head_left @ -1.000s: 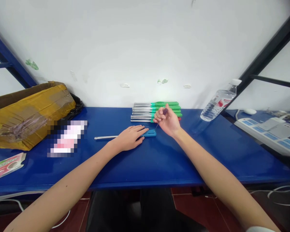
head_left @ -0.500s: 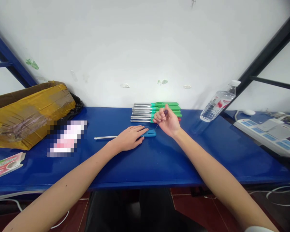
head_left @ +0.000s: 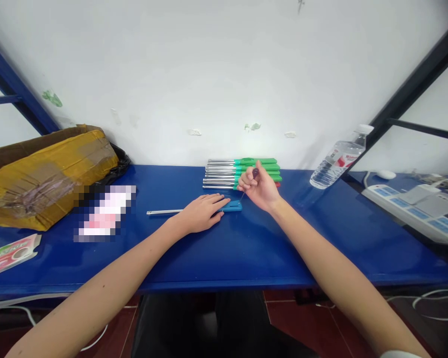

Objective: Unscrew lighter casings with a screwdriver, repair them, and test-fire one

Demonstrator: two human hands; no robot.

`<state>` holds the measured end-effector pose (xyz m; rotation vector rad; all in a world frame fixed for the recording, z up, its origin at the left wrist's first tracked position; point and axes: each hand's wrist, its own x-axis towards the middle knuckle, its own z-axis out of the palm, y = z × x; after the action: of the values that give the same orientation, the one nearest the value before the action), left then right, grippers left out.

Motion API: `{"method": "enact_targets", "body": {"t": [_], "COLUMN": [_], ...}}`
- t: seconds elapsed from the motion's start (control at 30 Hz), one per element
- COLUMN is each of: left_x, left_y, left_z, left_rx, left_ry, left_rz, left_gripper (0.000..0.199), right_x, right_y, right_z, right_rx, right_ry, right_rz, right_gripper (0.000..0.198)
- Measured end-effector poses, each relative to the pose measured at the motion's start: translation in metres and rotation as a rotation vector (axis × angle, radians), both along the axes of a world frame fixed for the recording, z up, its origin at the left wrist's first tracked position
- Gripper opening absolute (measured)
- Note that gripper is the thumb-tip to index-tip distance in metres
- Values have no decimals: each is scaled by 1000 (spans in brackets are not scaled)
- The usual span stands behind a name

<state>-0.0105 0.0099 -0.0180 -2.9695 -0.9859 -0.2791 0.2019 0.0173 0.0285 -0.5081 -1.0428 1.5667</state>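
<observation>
A long-necked lighter with a blue handle [head_left: 234, 206] and a thin metal barrel [head_left: 164, 212] lies flat on the table. My left hand [head_left: 203, 211] rests over its middle, fingers along the handle and thumb at the near side, holding it down. My right hand [head_left: 260, 188] is closed around the dark purple handle of a small screwdriver [head_left: 255, 172]. The slim shaft slants down to the right end of the blue handle; whether the tip sits in a hole is too small to tell. Behind the hands, several green-handled long-necked lighters [head_left: 220, 174] lie in a row, partly hidden by my right hand.
A taped cardboard box [head_left: 56, 174] and a flattened printed carton [head_left: 13, 253] are at left, near a blurred-out patch. A tilted water bottle [head_left: 336, 164] and a white power strip [head_left: 410, 206] stand at right. The white wall closes off the blue table's [head_left: 224, 258] back.
The purple screwdriver handle shows more clearly in my right hand, as its grip has turned slightly. The whole view has shifted a little; my left hand stays on the blue lighter.
</observation>
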Motion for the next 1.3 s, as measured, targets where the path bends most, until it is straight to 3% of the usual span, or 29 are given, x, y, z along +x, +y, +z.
{"method": "enact_targets", "body": {"t": [0.3, 0.47, 0.67, 0.77, 0.93, 1.17, 1.3], "left_x": [-1, 0, 0, 0, 0, 1, 1], "left_y": [2, 1, 0, 1, 1, 0, -1], "left_z": [-3, -1, 0, 0, 1, 2, 2], "left_rx": [13, 12, 17, 20, 20, 7, 5], "left_ry": [-15, 5, 19, 21, 10, 23, 18], "left_rz": [-5, -1, -3, -6, -6, -1, 2], "left_gripper": [48, 48, 49, 49, 48, 49, 48], "right_x": [2, -1, 1, 3, 1, -2, 1], "right_y": [-2, 1, 1, -1, -3, -1, -2], "right_z": [-1, -1, 0, 0, 1, 3, 4], "right_rx": [24, 22, 37, 45, 65, -8, -31], "right_ry": [39, -22, -8, -24, -66, -48, -7], "right_rz": [24, -36, 2, 19, -39, -76, -36], "right_gripper": [26, 43, 59, 53, 24, 52, 39]}}
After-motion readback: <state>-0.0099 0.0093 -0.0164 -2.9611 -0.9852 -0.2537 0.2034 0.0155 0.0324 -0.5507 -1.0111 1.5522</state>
